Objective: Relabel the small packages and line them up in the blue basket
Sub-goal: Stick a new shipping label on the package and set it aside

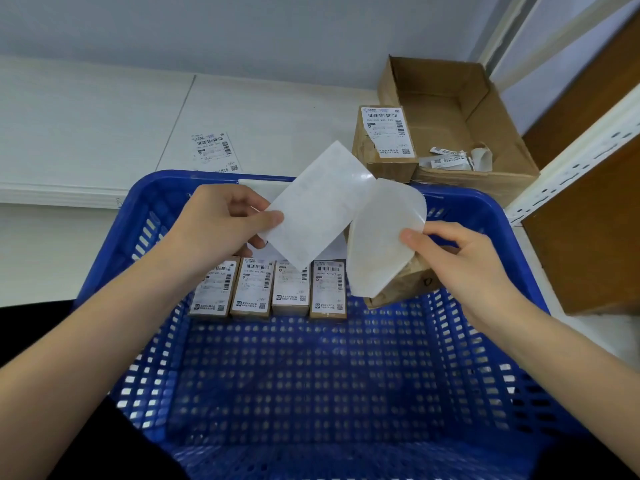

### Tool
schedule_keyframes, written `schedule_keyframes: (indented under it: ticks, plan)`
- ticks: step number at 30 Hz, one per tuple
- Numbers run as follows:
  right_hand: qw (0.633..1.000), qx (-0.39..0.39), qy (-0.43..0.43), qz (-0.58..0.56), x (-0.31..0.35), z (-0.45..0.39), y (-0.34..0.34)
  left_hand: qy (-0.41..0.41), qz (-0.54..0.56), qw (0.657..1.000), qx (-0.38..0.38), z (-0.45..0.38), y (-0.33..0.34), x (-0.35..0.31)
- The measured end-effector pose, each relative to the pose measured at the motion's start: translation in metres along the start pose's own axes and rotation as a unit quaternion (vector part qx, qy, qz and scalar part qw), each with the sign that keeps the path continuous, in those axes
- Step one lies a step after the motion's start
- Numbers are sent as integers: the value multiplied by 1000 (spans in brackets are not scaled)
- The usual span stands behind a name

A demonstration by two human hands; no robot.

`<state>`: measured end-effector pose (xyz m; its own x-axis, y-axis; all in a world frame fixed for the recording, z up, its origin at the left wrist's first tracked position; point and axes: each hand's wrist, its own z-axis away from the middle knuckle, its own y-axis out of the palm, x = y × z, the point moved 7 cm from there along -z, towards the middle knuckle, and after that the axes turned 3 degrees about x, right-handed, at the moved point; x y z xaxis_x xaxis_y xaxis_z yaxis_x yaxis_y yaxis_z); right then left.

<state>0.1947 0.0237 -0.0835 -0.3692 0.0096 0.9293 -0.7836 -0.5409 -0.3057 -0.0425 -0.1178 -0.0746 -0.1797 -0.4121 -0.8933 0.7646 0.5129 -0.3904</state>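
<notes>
White worktop (pixel 86 109) against a pale wall, blue basket (pixel 498 216) pulled close to the person.

Label (pixel 320 206) is mid-peel above the basket: left hand (pixel 221 223) pinches its lower-left corner between thumb and fingers, blank side toward camera. Right hand (pixel 460 258) pinches the glossy backing sheet (pixel 377 244), which curls away to the right. The two sheets look nearly separated; can't tell if they're still joined at the top edge.

Under the backing, a brown package (pixel 405 289) sits tilted in the basket's right side, apparently unlabelled on its visible faces — likely the target. Four labelled packages (pixel 270 289) lie side by side in a row just left of it, labels up, touching each other.

Doing this step well, my take:
- keep fingers on the label's corner only, so adhesive stays clean
- drop the backing before sticking, freeing the right hand to steady the package
- land one short edge first, smooth across to avoid bubbles and skew
- then square the package against the end of the row.

Further out: another labelled package (pixel 384 140) on the worktop beyond the basket, leaning against an open cardboard box (pixel 485 109) holding crumpled label scraps (pixel 453 157). One loose printed label (pixel 216 152) lies flat on the worktop, far left of that.
</notes>
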Motion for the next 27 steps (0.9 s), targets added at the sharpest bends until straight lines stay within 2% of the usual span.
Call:
schedule_keyframes:
  ticks: [8, 13, 19, 27]
  plan:
    - [1000, -10, 19, 9, -4, -2, -7, 13, -13, 1000, -18, -2, -5, 0]
    - [1000, -11, 10, 15, -3, 0, -6, 16, 39, 999, -10, -1, -2, 0]
    - [1000, 9, -13, 13, 1, 1, 5, -49, 157, 985, 43, 2, 26, 11]
    - [997, 53, -64, 3, 12, 5, 15, -118, 200, 967, 106, 5, 62, 26]
